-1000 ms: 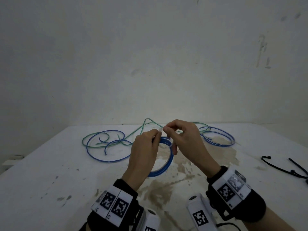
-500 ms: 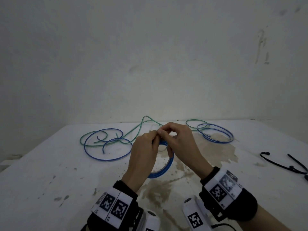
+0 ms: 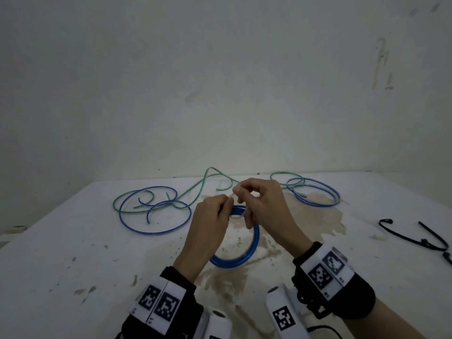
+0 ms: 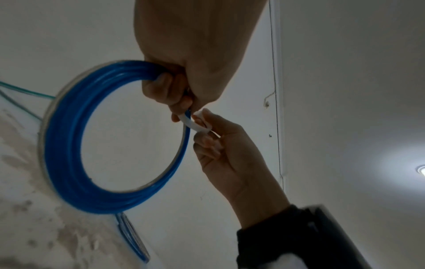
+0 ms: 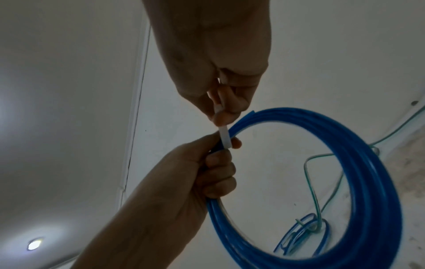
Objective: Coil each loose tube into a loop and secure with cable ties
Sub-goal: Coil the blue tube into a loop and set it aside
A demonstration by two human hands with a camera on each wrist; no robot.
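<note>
Blue coil (image 3: 247,255) gripped in left hand (image 3: 210,223), white cable tie (image 5: 224,136) pinched by right hand (image 3: 264,206), not visibly cinched; loose tubes (image 3: 151,209) uncoiled on desk (image 3: 61,253).

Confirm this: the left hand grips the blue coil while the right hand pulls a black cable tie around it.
One thing is wrong: the tie is white, not black. The right wrist view shows it wrapped over the blue coil, with the left hand gripping the coil and the right hand pinching the tie. The black ties lie untouched on the table.
</note>
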